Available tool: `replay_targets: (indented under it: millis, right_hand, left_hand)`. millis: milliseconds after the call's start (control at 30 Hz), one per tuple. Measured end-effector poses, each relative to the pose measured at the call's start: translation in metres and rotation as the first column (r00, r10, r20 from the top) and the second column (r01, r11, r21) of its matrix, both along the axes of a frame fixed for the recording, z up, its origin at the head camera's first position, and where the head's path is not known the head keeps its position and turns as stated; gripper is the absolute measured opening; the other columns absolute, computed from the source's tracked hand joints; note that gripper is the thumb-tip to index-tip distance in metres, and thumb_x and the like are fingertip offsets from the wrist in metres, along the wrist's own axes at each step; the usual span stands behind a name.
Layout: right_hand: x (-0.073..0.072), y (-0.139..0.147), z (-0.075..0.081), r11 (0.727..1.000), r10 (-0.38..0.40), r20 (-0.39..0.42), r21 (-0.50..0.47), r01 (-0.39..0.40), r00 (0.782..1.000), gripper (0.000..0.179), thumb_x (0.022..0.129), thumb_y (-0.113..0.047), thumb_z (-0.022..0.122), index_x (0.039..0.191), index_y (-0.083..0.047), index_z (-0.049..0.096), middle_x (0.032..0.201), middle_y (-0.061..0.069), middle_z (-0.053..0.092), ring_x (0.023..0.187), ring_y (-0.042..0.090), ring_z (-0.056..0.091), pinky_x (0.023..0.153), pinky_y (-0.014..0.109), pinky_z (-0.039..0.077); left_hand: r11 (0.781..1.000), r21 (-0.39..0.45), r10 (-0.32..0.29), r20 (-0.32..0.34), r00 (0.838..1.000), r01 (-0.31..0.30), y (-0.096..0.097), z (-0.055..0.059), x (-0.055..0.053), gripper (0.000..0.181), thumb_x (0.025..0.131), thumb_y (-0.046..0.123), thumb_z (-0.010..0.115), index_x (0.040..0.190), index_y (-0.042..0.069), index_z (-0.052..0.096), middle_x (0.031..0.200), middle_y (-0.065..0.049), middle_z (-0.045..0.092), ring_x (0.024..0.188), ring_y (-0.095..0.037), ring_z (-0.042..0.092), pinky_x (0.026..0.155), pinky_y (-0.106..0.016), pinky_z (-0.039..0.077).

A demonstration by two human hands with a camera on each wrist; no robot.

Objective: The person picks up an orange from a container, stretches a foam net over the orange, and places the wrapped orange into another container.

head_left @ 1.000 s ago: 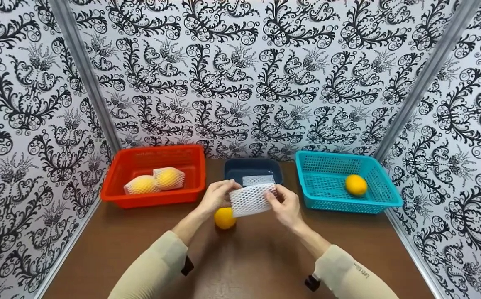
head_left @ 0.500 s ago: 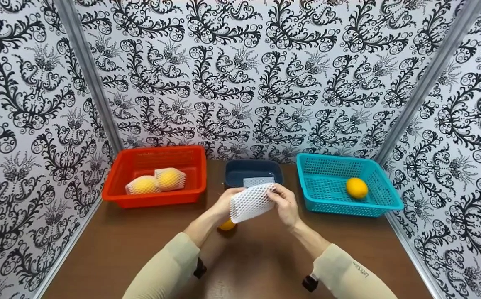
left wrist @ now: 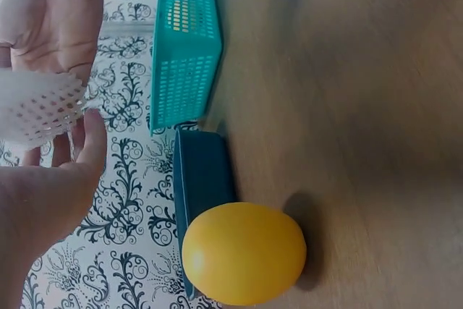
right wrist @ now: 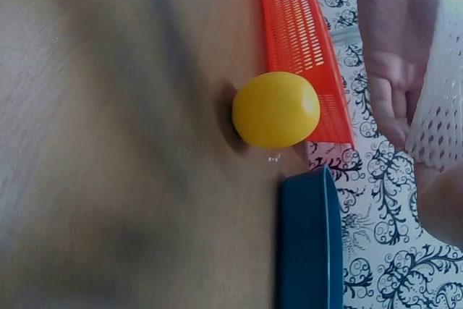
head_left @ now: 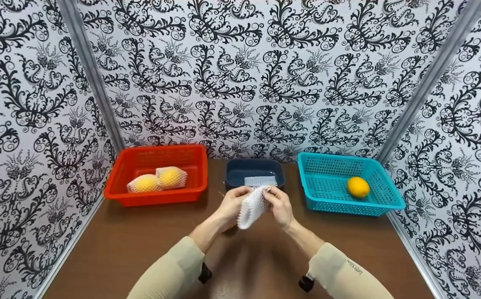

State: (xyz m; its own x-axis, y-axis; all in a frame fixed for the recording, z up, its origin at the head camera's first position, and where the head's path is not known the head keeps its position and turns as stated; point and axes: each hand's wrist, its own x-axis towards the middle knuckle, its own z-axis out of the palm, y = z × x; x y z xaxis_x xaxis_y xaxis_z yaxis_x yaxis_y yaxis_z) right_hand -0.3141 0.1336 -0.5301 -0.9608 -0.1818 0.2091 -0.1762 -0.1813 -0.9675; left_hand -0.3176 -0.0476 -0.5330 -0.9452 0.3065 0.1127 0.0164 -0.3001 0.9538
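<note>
A white foam fruit net is held up between both hands above the middle of the table. My left hand grips its left side, and the fingers of my right hand pinch its upper right end. The net hangs aslant and looks slack, with no fruit visible inside. Beneath the hands a yellow fruit lies bare on the table; both wrist views show it whole, while in the head view my left hand covers most of it. Some fingertips are hidden behind the net.
At the back left, a red basket contains two netted yellow fruits. A dark blue tray with another white net stands at the back middle. The turquoise basket at right holds one bare yellow fruit.
The net has turned from broad and nearly level to narrow and steeply slanted. My left hand has shifted rightward, closer to the right, and now hides more of the fruit on the table.
</note>
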Motion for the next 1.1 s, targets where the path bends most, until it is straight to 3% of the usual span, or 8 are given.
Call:
replay_targets:
  millis: [67,200,333,500,767,833,1100]
  right_hand:
    - [-0.001,-0.001,-0.002,1.000,0.007,-0.003,0.010,-0.007,1.000,0.023,0.112,-0.002,0.050,0.106,-0.004,0.072,0.088,-0.007,0.073,0.082,0.006,0.070,0.075,0.024,0.060]
    - [-0.004,-0.002,-0.004,1.000,0.016,-0.016,0.016,-0.016,1.000,0.025,0.110,0.001,0.046,0.110,0.001,0.071,0.087,-0.007,0.075,0.081,0.006,0.071,0.075,0.022,0.059]
    - [-0.005,-0.006,-0.002,1.000,0.011,0.070,0.006,-0.011,0.997,0.025,0.110,-0.002,0.048,0.114,-0.003,0.073,0.082,-0.006,0.075,0.074,0.007,0.070,0.066,0.023,0.057]
    - [-0.006,-0.017,-0.001,0.999,-0.045,0.157,0.007,0.044,0.987,0.024,0.111,-0.007,0.050,0.105,-0.013,0.073,0.080,-0.005,0.071,0.073,0.009,0.066,0.065,0.027,0.056]
    - [-0.014,-0.034,-0.012,0.989,-0.090,0.216,-0.100,0.114,0.972,0.029,0.114,-0.008,0.048,0.098,-0.014,0.072,0.087,-0.005,0.069,0.083,0.011,0.064,0.077,0.027,0.054]
    - [-0.016,-0.038,-0.015,0.988,-0.099,0.238,-0.094,0.124,0.966,0.030,0.115,-0.010,0.049,0.096,-0.014,0.070,0.087,-0.005,0.067,0.082,0.011,0.062,0.077,0.027,0.052]
    - [-0.024,-0.045,-0.028,0.988,-0.150,0.325,0.007,0.156,0.934,0.026,0.116,-0.020,0.058,0.102,-0.012,0.078,0.088,-0.005,0.071,0.086,0.012,0.064,0.078,0.027,0.053]
  left_hand:
    - [0.999,0.019,0.041,-0.006,0.999,-0.041,-0.001,-0.001,-0.001,0.014,0.107,0.004,0.063,0.099,0.008,0.074,0.087,0.005,0.072,0.080,-0.007,0.066,0.075,-0.022,0.057]
    - [0.995,0.048,0.089,-0.007,0.996,-0.088,-0.004,0.001,-0.004,0.018,0.109,0.005,0.064,0.093,0.012,0.070,0.084,0.005,0.067,0.077,-0.007,0.062,0.074,-0.022,0.055]
    - [0.989,0.084,0.115,0.083,0.990,-0.122,-0.010,0.004,-0.006,0.023,0.112,0.010,0.061,0.090,0.015,0.066,0.082,0.006,0.066,0.072,-0.007,0.064,0.069,-0.022,0.056]
    - [0.987,0.091,0.114,0.194,0.974,-0.134,-0.021,0.004,-0.007,0.023,0.114,0.016,0.059,0.092,0.017,0.066,0.073,0.007,0.056,0.062,-0.007,0.050,0.060,-0.022,0.047]
    - [0.987,0.035,0.142,0.278,0.950,-0.157,-0.034,-0.003,-0.012,0.020,0.115,0.019,0.056,0.100,0.014,0.068,0.073,0.007,0.055,0.061,-0.009,0.050,0.060,-0.024,0.047]
    - [0.985,0.014,0.159,0.294,0.943,-0.170,-0.038,-0.005,-0.013,0.019,0.115,0.018,0.055,0.102,0.012,0.067,0.072,0.007,0.053,0.061,-0.009,0.048,0.060,-0.025,0.047]
    - [0.969,-0.079,0.247,0.332,0.910,-0.234,-0.051,-0.015,-0.014,0.018,0.113,0.019,0.058,0.117,0.005,0.069,0.083,0.002,0.066,0.075,-0.013,0.064,0.068,-0.031,0.057]
